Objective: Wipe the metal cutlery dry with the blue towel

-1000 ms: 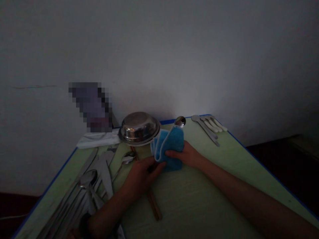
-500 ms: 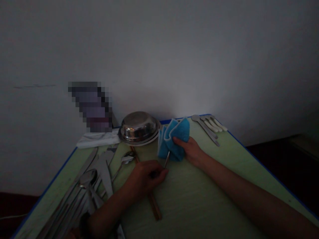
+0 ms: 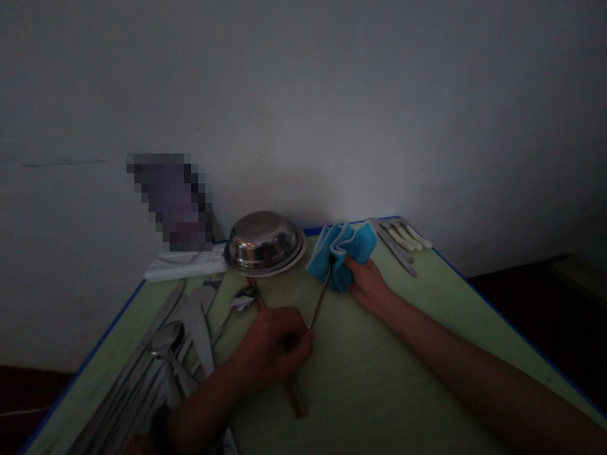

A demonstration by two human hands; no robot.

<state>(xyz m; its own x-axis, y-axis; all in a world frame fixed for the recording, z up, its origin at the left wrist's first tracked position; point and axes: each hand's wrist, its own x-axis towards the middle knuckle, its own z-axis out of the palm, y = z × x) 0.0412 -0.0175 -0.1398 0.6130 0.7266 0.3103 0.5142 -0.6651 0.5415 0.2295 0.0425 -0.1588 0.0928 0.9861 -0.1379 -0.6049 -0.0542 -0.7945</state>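
My left hand (image 3: 279,347) is closed around the near end of a thin metal utensil (image 3: 319,303). Its far end is hidden in a folded blue cloth (image 3: 339,249) with pale edges, so I cannot tell its kind. My right hand (image 3: 370,285) grips that cloth from the right, bunched around the utensil above the table. Beneath my left wrist run brown chopsticks (image 3: 296,399), partly covered. A spoon (image 3: 241,300) lies just left of the chopsticks' far end.
An upturned metal bowl (image 3: 263,237) sits at the table's back edge. Several metal utensils (image 3: 199,322) lie along the left side. White-handled cutlery (image 3: 410,235) rests at the back right. A blurred upright device (image 3: 173,202) leans near the wall (image 3: 303,95).
My right hand and the cloth have moved right and slightly away from my left hand. More of the utensil's shaft shows between them. My left hand has shifted slightly.
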